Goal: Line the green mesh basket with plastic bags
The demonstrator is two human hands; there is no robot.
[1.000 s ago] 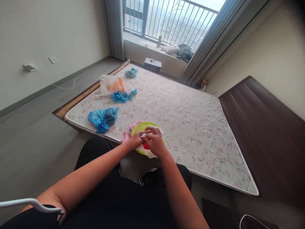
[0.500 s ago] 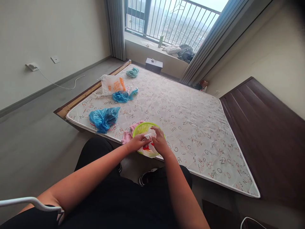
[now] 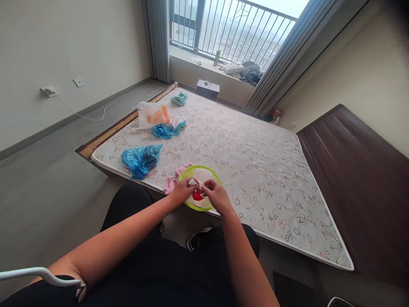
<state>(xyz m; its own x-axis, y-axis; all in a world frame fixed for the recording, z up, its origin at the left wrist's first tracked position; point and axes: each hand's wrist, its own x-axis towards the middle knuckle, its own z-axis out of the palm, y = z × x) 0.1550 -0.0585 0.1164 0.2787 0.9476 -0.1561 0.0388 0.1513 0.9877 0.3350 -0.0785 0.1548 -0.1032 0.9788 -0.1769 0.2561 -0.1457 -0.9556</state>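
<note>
White plastic bag (image 3: 202, 175), showing red, is lying inside the round lime-green basket (image 3: 220, 175) at the near edge of the letter-printed mattress (image 3: 243, 170); you're pinching it, left hand (image 3: 182, 191) and right hand (image 3: 218, 196) both clamped on, while pink cloth (image 3: 170, 185) is bunching beside the basket.

At your 12 o'clock sits a round lime-green mesh basket (image 3: 204, 209), mouth up. You pinch up part of a thin, crumpled white plastic bag (image 3: 204, 175) inside it; a red patch (image 3: 197, 196) shows toward 7 o'clock.
</note>
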